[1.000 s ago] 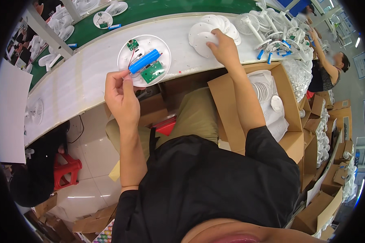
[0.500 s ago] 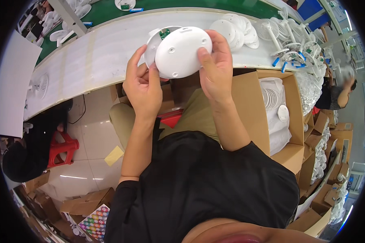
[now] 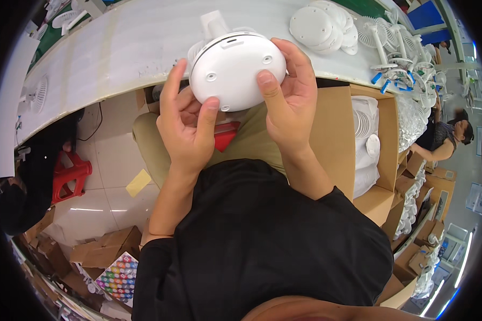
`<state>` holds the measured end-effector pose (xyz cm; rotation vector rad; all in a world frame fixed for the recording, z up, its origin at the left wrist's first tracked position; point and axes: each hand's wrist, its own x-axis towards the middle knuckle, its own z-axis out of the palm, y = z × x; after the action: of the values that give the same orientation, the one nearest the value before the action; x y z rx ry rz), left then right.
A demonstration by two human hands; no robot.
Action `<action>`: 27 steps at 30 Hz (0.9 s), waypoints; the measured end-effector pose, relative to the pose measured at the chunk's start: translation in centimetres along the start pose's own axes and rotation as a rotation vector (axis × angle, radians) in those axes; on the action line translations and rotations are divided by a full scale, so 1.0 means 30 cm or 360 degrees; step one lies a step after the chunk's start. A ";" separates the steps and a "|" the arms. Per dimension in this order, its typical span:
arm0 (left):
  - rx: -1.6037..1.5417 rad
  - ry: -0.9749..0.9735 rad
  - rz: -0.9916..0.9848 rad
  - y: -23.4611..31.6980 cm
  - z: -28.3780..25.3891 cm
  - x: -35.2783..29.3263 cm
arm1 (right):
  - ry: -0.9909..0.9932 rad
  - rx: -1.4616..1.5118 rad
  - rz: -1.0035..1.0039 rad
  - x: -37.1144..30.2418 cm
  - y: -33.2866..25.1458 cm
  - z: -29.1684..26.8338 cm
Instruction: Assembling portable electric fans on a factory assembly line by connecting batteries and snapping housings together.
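Note:
Between both hands, above the front edge of the bench, is the round white base of a small fan (image 3: 238, 72), its flat underside facing me. Small recessed screw holes and a slot near the top edge show on it. A white stem (image 3: 214, 24) rises behind it. My left hand (image 3: 190, 125) grips the lower left rim, thumb at the lower edge and index finger stretched upward. My right hand (image 3: 292, 101) is closed round the right side, its thumb pressed on the underside. Fingers behind the base are partly hidden.
A pile of round white base covers (image 3: 318, 27) lies on the white bench (image 3: 128, 51). Several white fans (image 3: 383, 45) with blue-tipped parts crowd its right. An open cardboard box (image 3: 332, 139) with wrapped fan parts stands at my right. A red stool (image 3: 69, 179) and another person are at left.
The cover has come onto the fan base, hiding the green circuit board that showed in the gap. Both hands have tilted the base, and its stem now shows behind.

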<state>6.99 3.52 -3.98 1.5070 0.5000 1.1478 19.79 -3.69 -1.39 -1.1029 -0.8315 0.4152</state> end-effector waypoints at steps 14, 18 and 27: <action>0.0034 -0.0056 -0.0085 -0.004 -0.053 -0.001 | -0.0196 -0.0444 0.0029 -0.017 -0.035 -0.004; 0.0030 -0.0157 -0.0135 -0.006 -0.070 -0.019 | -0.0385 -0.0622 0.0008 0.017 -0.076 -0.001; -0.0052 -0.0339 -0.0187 -0.049 -0.104 -0.050 | -0.0584 -0.0787 -0.0162 0.013 -0.082 -0.012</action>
<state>4.06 4.30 -6.20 1.5301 0.4164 0.8889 20.07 -4.68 0.91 -1.4538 -1.3573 0.3381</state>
